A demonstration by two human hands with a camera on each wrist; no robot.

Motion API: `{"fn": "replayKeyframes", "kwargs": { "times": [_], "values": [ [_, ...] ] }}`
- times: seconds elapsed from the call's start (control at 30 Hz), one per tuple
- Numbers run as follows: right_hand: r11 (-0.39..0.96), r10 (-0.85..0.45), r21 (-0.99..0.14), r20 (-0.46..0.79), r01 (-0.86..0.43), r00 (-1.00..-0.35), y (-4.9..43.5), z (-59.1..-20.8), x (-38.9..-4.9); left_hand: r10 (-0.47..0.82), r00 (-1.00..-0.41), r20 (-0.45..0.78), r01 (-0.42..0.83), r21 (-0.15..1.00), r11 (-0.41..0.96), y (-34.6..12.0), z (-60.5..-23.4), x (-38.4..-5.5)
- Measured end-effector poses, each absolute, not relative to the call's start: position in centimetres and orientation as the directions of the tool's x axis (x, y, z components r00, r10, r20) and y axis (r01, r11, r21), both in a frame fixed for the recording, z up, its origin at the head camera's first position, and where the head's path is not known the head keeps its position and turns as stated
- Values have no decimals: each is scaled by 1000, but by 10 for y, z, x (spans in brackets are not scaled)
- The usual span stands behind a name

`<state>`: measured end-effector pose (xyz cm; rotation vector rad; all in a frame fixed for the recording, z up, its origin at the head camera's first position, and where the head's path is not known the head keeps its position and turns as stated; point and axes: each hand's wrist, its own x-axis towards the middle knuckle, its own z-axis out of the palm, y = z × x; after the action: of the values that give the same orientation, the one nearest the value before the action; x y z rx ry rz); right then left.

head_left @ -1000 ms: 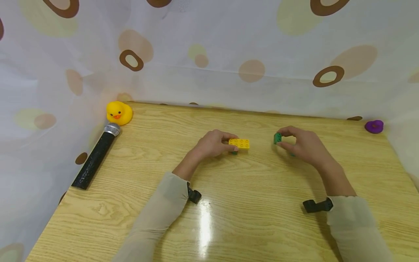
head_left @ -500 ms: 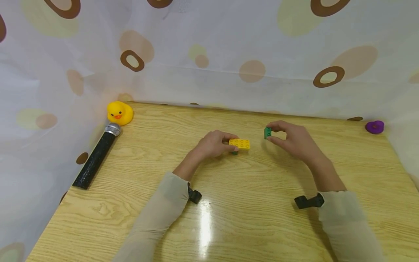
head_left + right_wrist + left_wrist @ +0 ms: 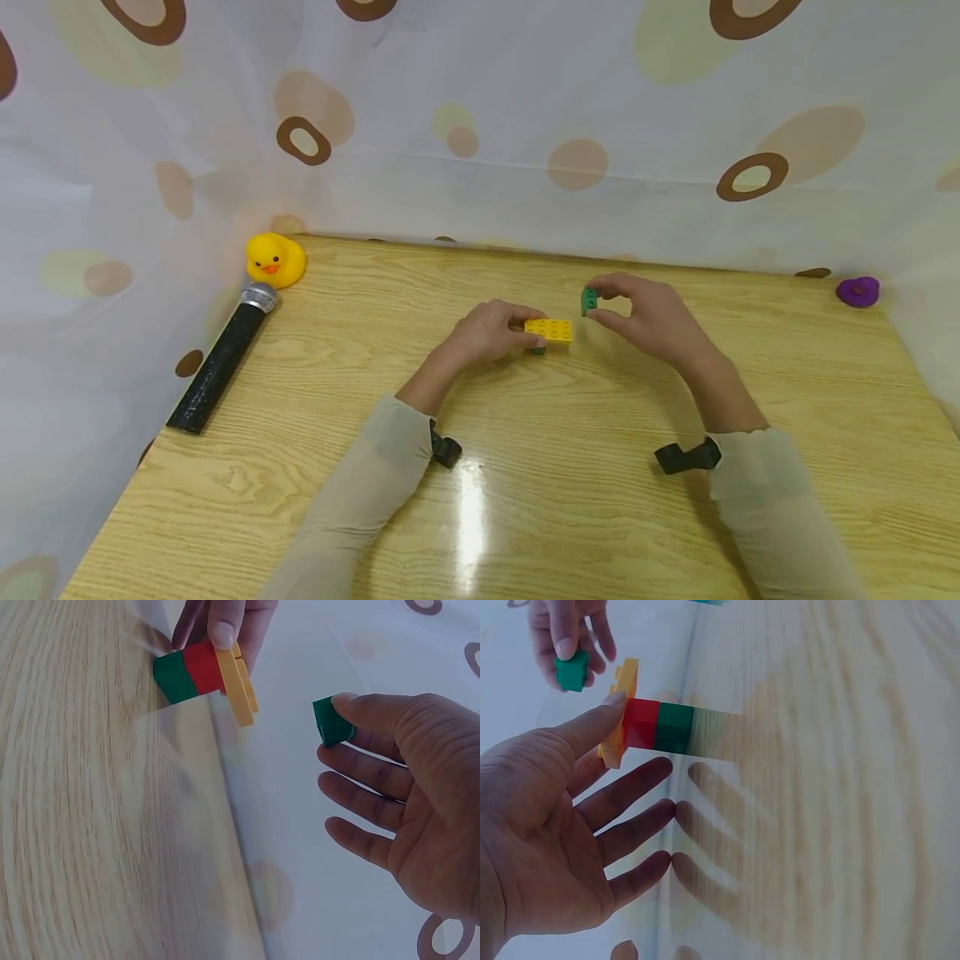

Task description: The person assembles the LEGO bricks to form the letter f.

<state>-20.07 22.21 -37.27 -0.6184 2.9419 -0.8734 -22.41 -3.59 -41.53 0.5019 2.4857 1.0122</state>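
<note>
My left hand [image 3: 491, 329] pinches a long yellow toy brick [image 3: 557, 331] between thumb and index finger. In the left wrist view, the yellow brick sits across a red brick [image 3: 641, 724], which is on a green brick [image 3: 674, 728] standing on the table; the other fingers are spread near the tabletop. My right hand [image 3: 648, 321] pinches a small loose green brick [image 3: 589, 302] by thumb and fingertips, raised above the table. That brick is just right of the yellow one and slightly behind it in the head view, a gap between them.
A yellow rubber duck [image 3: 276, 260] and a black microphone [image 3: 225, 354] with a silver head are at the left edge of the wooden table [image 3: 570, 492]. A small purple ring-shaped thing [image 3: 858, 292] lies in the far right corner. A patterned curtain [image 3: 510, 108] closes off the back.
My right hand has carried the small green brick leftward and a little back, closer to the stack. The left hand keeps its pinch on the yellow brick without moving.
</note>
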Motion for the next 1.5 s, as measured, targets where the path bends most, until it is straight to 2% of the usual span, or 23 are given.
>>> {"fn": "replayKeyframes", "kwargs": {
  "times": [1.23, 1.5],
  "values": [
    [718, -464, -565, 47, -407, -885, 183, -396, -205, 493, -843, -216, 211, 711, 671, -39, -414, -225],
    [698, -485, -569, 71, -434, -872, 179, -402, -205, 505, -837, -213, 221, 712, 666, -39, -414, -225]
  ]
}}
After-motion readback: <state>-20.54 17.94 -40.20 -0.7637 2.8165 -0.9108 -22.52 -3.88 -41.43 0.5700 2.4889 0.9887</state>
